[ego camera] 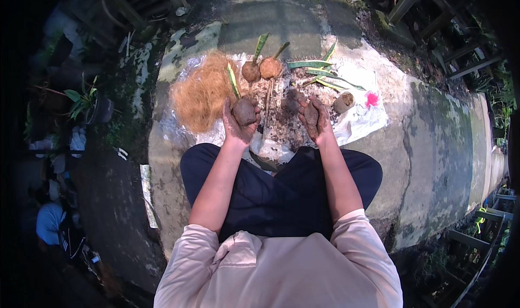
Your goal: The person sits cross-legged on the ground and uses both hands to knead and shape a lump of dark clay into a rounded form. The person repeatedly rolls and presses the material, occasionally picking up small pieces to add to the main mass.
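My left hand (239,125) cradles a ball of wet brown soil (245,111), and a yellow-edged snake plant leaf (232,80) stands up from it. In my right hand (316,120) lies a smaller lump of the same mud (311,114). Both palms and fingers are smeared with mud. Beyond my left hand sit two finished-looking balls with leaves upright in them: a dark brown one (251,71) and an orange-brown fibre-wrapped one (270,67). A dark heap of soil (293,100) lies just left of my right hand.
Loose coconut fibre (203,92) is piled at the left of the white woven sack (367,123). Cut snake plant leaves (325,73) and a small soil-filled pot (344,102) lie to the right. A potted plant (99,109) stands farther left. Someone in blue (50,222) is at the left edge.
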`<move>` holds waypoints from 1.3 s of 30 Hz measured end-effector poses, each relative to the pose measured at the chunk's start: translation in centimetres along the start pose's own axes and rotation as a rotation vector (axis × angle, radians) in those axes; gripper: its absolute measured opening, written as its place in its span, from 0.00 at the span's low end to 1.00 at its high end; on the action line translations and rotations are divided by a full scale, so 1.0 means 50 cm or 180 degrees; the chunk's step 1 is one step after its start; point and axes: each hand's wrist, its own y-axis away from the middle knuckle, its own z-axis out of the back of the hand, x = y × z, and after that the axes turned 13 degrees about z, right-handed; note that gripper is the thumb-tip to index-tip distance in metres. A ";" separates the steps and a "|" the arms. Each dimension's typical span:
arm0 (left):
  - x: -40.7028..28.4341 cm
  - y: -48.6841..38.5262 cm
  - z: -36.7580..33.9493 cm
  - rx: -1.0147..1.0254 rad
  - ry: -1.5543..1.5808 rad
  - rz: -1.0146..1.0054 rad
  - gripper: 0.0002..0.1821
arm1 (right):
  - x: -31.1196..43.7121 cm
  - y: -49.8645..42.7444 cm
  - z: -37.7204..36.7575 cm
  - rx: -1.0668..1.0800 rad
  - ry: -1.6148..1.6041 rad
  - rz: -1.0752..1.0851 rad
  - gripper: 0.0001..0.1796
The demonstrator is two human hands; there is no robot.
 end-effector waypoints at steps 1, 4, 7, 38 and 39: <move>0.001 -0.001 -0.001 -0.0009 -0.0007 0.0003 0.27 | -0.001 -0.006 0.008 -0.0080 0.0099 -0.0042 0.12; 0.001 -0.004 0.005 0.0034 -0.0027 -0.0007 0.27 | -0.008 -0.020 0.026 -0.0033 -0.0034 -0.0118 0.13; 0.000 -0.008 0.019 0.0071 0.0001 -0.0018 0.27 | -0.021 -0.012 0.025 0.0176 -0.0101 -0.0009 0.15; -0.014 -0.012 0.035 -0.0068 -0.0048 -0.0087 0.28 | -0.042 -0.006 0.039 -0.0210 0.1362 -0.0085 0.23; -0.011 -0.011 0.034 -0.0108 -0.0052 -0.0057 0.28 | -0.038 -0.011 0.052 -0.0100 0.1076 -0.0099 0.22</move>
